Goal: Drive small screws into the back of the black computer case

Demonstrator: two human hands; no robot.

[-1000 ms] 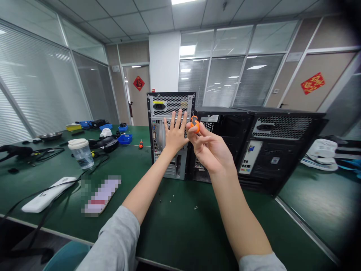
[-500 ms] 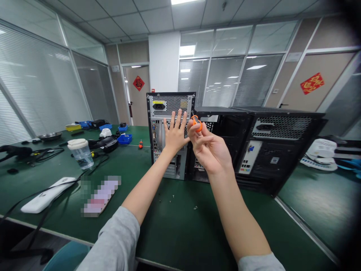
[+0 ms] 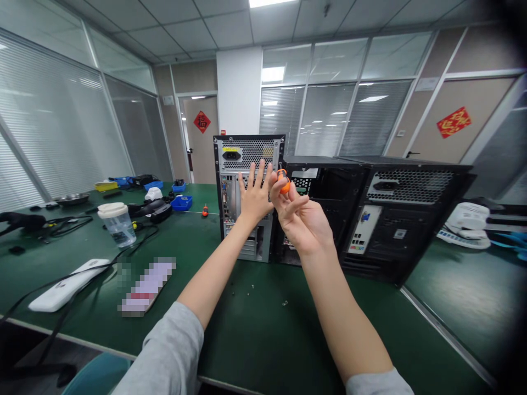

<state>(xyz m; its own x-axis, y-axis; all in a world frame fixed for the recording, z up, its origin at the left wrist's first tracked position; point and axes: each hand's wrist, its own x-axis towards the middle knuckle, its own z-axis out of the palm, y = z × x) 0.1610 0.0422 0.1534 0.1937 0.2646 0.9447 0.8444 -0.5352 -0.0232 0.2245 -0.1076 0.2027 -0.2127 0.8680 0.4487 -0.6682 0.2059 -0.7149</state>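
My left hand (image 3: 256, 198) lies spread against the back of an upright computer case (image 3: 251, 148), just below its power supply grille. In my right hand (image 3: 302, 219) is a short orange and black screwdriver (image 3: 284, 182), pinched between thumb and fingers. Its shaft points up and away, at the case's right rear edge; whether the tip touches a screw is too small to tell. Several small screws (image 3: 285, 303) are scattered on the green table (image 3: 263, 340) below my hands.
Right of it stands another black case (image 3: 405, 219). To the left are a lidded cup (image 3: 117, 225), a white device (image 3: 68, 285), a blurred-out flat object (image 3: 148, 288), cables, blue bins (image 3: 181, 203) and a second orange screwdriver (image 3: 205, 210). A white object (image 3: 465, 225) sits far right.
My right hand has shifted slightly left with the screwdriver, and its fingers have changed position around the handle. My left hand stays in place on the case.
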